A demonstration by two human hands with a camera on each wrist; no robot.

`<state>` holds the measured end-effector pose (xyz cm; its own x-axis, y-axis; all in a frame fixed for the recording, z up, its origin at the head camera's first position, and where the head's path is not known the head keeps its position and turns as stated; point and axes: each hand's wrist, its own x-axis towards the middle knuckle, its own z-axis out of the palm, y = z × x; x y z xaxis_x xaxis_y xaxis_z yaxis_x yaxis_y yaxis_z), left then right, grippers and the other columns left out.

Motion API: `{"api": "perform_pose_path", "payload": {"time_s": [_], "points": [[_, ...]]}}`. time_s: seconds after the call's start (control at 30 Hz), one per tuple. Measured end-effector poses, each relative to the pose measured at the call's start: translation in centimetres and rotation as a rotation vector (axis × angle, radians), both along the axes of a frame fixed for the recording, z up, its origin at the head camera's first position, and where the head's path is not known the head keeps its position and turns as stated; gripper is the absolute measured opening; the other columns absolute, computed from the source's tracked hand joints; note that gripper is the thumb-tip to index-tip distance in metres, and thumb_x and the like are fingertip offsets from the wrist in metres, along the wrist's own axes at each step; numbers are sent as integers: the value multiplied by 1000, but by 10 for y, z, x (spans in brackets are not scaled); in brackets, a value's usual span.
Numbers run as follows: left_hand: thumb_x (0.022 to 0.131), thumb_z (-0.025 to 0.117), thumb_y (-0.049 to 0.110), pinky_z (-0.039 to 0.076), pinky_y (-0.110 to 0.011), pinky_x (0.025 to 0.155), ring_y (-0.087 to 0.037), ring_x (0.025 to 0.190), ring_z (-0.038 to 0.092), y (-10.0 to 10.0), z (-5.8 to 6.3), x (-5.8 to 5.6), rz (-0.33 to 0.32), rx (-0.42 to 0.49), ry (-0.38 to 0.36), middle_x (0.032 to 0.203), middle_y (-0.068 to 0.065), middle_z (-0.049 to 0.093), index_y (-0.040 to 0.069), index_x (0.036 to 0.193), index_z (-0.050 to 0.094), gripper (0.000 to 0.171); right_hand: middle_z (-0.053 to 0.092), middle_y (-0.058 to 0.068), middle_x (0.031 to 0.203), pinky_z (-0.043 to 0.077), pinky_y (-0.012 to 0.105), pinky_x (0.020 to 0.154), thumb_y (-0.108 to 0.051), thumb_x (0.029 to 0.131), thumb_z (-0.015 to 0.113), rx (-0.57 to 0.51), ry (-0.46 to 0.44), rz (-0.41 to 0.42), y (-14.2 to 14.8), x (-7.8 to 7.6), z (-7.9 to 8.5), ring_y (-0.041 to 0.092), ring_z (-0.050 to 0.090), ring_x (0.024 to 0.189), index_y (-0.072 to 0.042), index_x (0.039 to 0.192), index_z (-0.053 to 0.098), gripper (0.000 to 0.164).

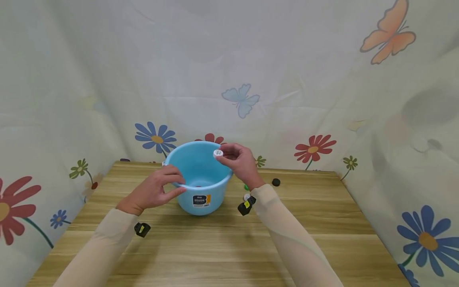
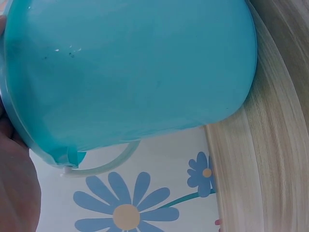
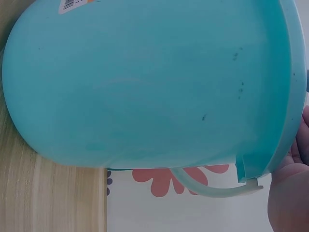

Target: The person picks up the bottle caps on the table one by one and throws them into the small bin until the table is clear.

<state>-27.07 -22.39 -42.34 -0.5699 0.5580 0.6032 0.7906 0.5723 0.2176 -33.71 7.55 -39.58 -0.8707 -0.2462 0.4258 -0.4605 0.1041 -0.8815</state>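
Observation:
A light blue bucket [image 1: 219,198] with a label on its front stands upright on the wooden table. My left hand [image 1: 152,189] grips its front left rim, thumb outside and fingers over the edge. Above the right side of the opening, my right hand [image 1: 242,162] pinches a small white bottle cap [image 1: 218,153] with dark marks on its top. A bit of something red shows low inside the bucket. Each wrist view is mostly filled by the bucket's outer wall [image 2: 140,72], with only part of the hand at the edge; the pinched cap is hidden there.
Right of the bucket lie a black cap [image 1: 276,182], a green cap [image 1: 246,186] and another white cap [image 1: 246,197], the last two partly covered by my right arm. The bucket's pale handle [image 3: 212,191] hangs at the back. A flowered cloth [image 1: 287,111] encloses the table [image 1: 201,255].

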Motion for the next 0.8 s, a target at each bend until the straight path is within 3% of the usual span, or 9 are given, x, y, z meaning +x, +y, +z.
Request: {"api": "perform_pose_path", "payload": {"time_s": [0.3,0.63,0.8], "points": [[82,87,23,60,-48,85,-10,96,60,0,1,2,4,-4,-8,98,9,65,24,95,75,18,74,9,115,60,29,90,-22,87,84,-17,2,7,-3,0,1,21,72,100,-11,120,72,36],[82,87,23,60,-47,86,-11,96,60,2,2,2,6,-9,-11,99,8,65,24,95,74,18,74,5,113,60,32,91,-29,86,85,-19,9,-5,-2,-1,1,21,72,101,-15,117,73,36],[82,87,23,60,-46,85,-10,95,59,3,3,2,1,-7,-8,98,9,65,23,94,74,18,73,11,117,59,32,93,-29,88,83,-2,33,-25,-2,-2,1,21,70,103,-14,118,72,36]]}}
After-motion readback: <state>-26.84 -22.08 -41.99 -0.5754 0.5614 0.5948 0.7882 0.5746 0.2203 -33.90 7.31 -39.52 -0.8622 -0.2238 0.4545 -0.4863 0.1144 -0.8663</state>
